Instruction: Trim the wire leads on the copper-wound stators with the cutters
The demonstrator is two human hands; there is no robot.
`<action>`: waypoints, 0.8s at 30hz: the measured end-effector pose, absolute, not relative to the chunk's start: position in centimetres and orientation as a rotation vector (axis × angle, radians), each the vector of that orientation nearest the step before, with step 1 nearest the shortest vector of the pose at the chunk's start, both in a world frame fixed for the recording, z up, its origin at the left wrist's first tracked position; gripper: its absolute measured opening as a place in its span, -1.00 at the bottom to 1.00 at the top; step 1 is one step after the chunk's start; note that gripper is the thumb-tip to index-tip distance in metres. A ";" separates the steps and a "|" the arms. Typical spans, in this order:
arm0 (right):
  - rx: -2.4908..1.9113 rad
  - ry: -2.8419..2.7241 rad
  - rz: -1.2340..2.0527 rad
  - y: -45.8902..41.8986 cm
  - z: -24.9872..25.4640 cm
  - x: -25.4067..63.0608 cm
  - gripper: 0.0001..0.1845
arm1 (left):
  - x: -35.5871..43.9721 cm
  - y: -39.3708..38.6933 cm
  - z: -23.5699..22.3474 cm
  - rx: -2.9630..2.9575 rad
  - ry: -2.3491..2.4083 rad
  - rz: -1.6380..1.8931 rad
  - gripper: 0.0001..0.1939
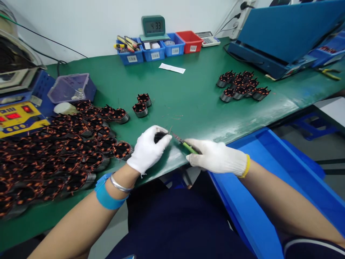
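My left hand (147, 148), in a white glove, is closed around a motor stator (159, 136); the fingers cover most of it, leaving its black top in sight. A thin copper wire (170, 130) sticks up from it near the fingertips. In my gloved right hand (212, 155) are green-handled cutting pliers (185, 144), their tip pointing left, just short of the wire. Whether the jaws are apart cannot be made out. Two wound stators (140, 109) stand on the green table beyond my left hand.
Many copper-wound stators (81, 144) crowd the table's left side. Another group (239, 86) stands at the right, near a blue machine (272, 39). Tool boxes (130, 57) and a clock (153, 26) line the wall. A blue tray (285, 172) lies below the front edge.
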State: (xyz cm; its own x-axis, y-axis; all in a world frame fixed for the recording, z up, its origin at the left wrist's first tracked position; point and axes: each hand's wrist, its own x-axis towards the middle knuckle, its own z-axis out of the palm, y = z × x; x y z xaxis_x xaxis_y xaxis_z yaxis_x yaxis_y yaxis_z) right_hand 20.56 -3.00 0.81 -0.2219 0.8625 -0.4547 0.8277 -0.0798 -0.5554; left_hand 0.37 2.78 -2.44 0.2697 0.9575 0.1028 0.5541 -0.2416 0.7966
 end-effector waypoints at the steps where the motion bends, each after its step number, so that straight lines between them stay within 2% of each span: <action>1: -2.041 -2.225 0.869 -2.8 0.9 20.5 -0.56 | 0.3 2.8 -2.4 1.826 1.342 0.927 -0.70; 3: -2.169 -2.343 0.310 -2.3 0.8 20.2 -0.51 | 0.1 2.9 -2.4 1.725 1.307 1.147 -0.65; 4: -2.172 -2.371 0.146 -2.0 0.7 20.0 -0.48 | 0.1 3.0 -2.3 1.700 1.300 1.222 -0.63; 7: -1.926 -2.424 -0.033 -0.9 0.3 18.9 -0.29 | 0.2 3.1 -2.1 1.663 1.327 1.319 -0.58; 9: -1.648 -2.442 -0.058 -0.2 0.1 17.6 -0.12 | 0.2 3.0 -2.0 1.665 1.379 1.334 -0.58; 10: -1.523 -2.466 -0.047 0.1 -0.1 16.7 -0.10 | 0.2 3.0 -1.9 1.675 1.407 1.344 -0.59; 11: -1.433 -2.501 -0.020 0.4 -0.3 15.8 -0.15 | 0.1 3.0 -1.9 1.679 1.422 1.372 -0.60; 13: -1.383 -2.577 0.063 0.9 -0.6 14.4 -0.41 | -0.2 3.1 -2.0 1.692 1.399 1.447 -0.59; 15: -1.410 -2.553 0.115 1.3 -0.8 14.2 -0.51 | -0.4 3.3 -2.1 1.685 1.359 1.525 -0.59; 19: -1.647 -2.199 0.000 2.8 -0.5 19.2 -0.50 | -0.3 3.1 -2.3 1.628 1.239 1.597 -0.62; 24: -2.293 -1.712 -0.240 6.9 -1.6 30.4 -0.49 | 0.5 2.2 -3.0 1.700 1.170 1.475 -0.62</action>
State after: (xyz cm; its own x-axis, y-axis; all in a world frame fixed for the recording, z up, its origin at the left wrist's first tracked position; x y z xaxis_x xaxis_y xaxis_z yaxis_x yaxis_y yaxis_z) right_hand 30.36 6.87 -1.63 0.2880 0.9127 0.2900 0.9572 -0.2654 -0.1152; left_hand 0.46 2.17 -2.95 -0.0039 0.8942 0.4477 0.2322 -0.4346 0.8702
